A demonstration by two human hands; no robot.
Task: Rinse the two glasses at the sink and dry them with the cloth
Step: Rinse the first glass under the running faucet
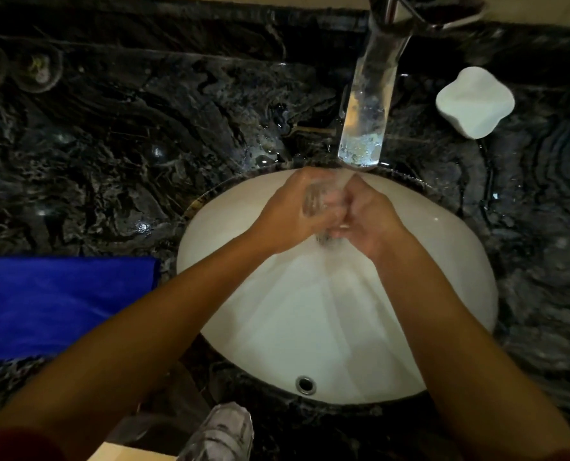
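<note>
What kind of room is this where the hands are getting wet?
Probably a bathroom. A round white sink is set into a dark marble counter, a shiny tap runs water over both hands, and a white soap dish sits beside the tap.

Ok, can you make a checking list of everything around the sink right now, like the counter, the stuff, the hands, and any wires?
Surface: dark marble counter, wet patches near the tap.
Job's things: glass held under running water from the tap over the white sink; blue cloth lies flat on the counter, left of the sink. Second glass: cannot tell; two dim round shapes sit at far left.
Clutter: white dish right of the tap.
Grippers: left hand wraps the glass; right hand closed against it.
Cables: nothing seen.
Surroundings: dim light; a shoe below the counter edge.
</note>
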